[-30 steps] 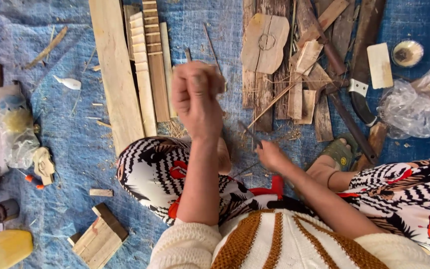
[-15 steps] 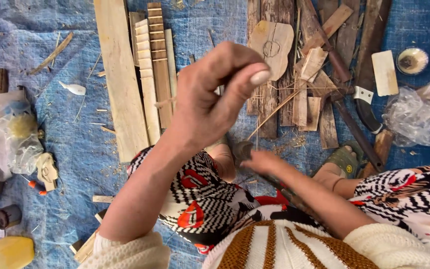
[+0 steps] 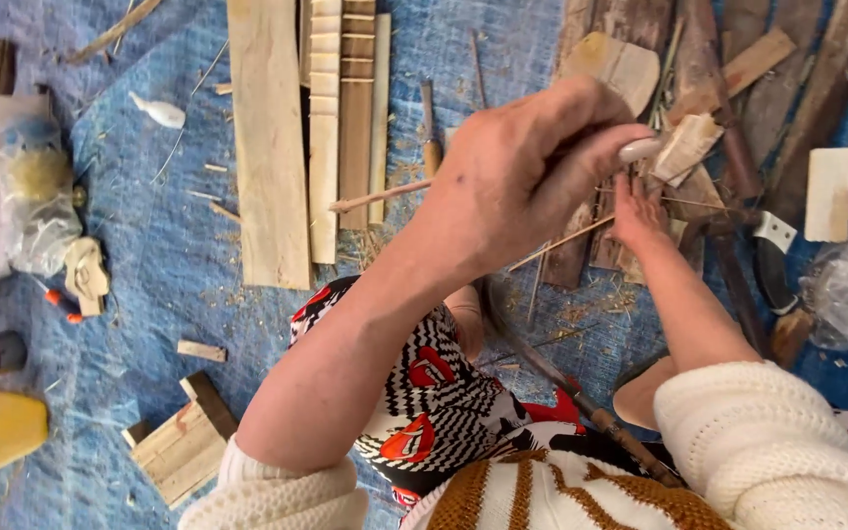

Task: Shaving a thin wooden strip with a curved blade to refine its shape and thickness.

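The left hand [image 3: 522, 177] is raised above the blue tarp [image 3: 149, 245], its fingers [image 3: 591, 167] pinched together on a thin stick [image 3: 380, 196] that points out to the left. The right hand [image 3: 640, 216] lies lower, just past those fingers, on scrap wood [image 3: 684, 147]; I cannot tell its grip. Planks [image 3: 267, 147] lie further left.

Wooden planks [image 3: 269, 147] on tarp [image 3: 149, 255], left of scrap pile [image 3: 738, 88].
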